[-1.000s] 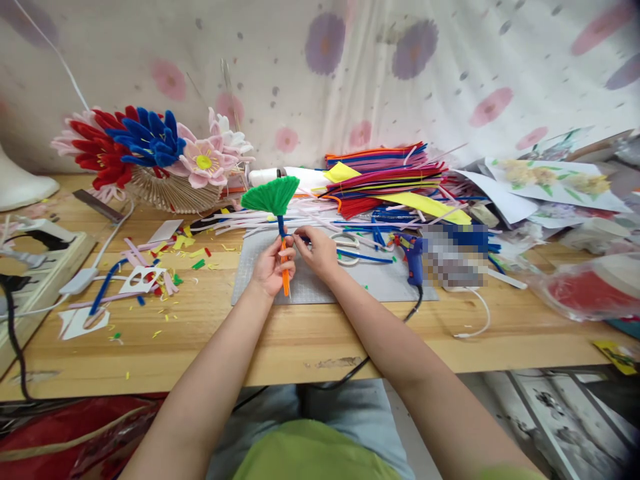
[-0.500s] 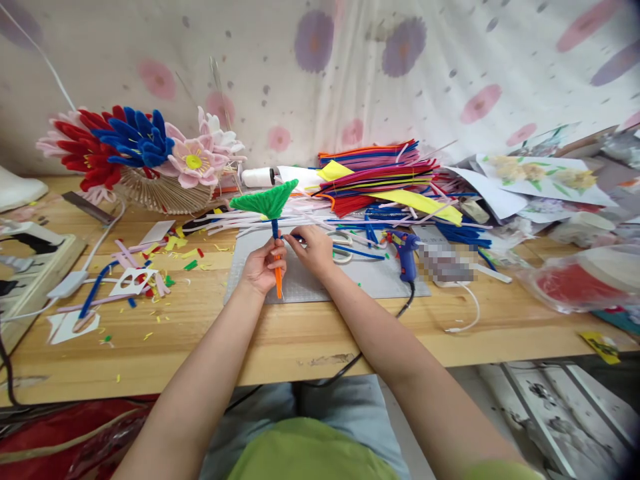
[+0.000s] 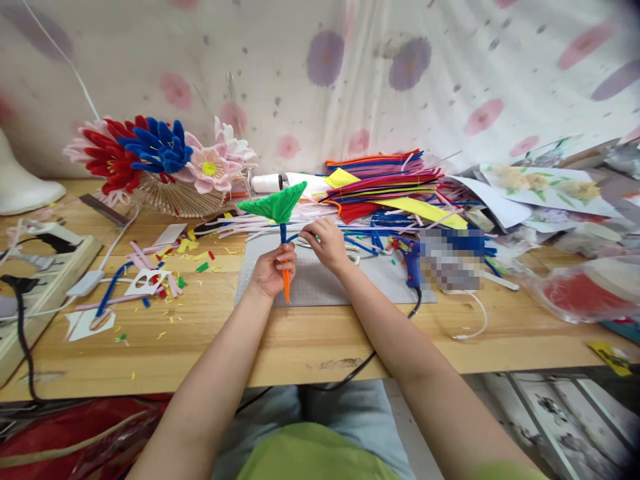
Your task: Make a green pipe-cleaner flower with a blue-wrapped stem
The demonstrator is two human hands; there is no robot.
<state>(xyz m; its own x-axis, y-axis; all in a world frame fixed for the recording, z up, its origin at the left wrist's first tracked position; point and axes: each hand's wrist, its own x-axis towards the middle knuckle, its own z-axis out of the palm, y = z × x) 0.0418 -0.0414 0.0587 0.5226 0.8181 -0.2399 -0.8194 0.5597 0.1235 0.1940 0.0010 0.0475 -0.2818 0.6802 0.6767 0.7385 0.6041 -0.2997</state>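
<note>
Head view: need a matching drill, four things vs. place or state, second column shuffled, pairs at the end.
Things
1. Green piece
2. Glue gun
3. Blue flower
4. Right hand

Place or state
A. Lying on the grey mat
B. Pinching a blue strip
C. Atop the stem held in the left hand
D. Between the red flower and the pink flower

Pairs: 1-C, 2-A, 3-D, 4-B

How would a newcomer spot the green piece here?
Find the wooden table, then the grey mat on it. Over the mat's left part, the left hand holds a blue-and-orange stem. On top sits the green piece, spreading into a wide fan, unlike the bundled strips behind it.
</note>
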